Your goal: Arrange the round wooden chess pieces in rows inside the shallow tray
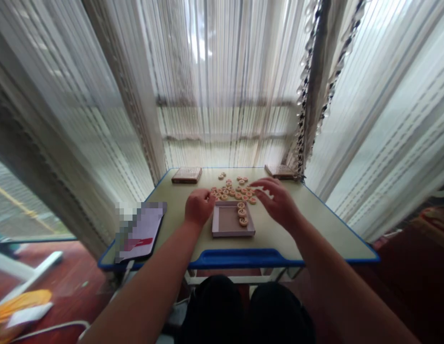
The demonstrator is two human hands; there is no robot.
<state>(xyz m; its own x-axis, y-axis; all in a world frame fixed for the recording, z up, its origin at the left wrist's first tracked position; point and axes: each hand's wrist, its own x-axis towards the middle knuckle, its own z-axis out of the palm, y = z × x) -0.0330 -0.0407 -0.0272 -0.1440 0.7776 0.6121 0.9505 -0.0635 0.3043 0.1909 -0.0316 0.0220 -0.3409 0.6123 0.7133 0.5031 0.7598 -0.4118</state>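
A shallow cardboard box (227, 232) lies on the desk in front of me with three round wooden game pieces (242, 213) stacked along its right side. Behind it, several more round pieces (233, 190) are scattered on the desk top. My left hand (199, 206) is curled closed just left of the box's far corner, at the edge of the scattered pieces; what its fingers hold is hidden. My right hand (275, 200) hovers right of the box, fingers spread and stretched toward the scattered pieces.
The desk (315, 229) is small, beige, with a blue rim. A flat brown box (186, 175) lies at the far left, another (280, 171) at the far right. A dark tablet-like object (143, 231) lies at the left edge. Curtains hang close behind.
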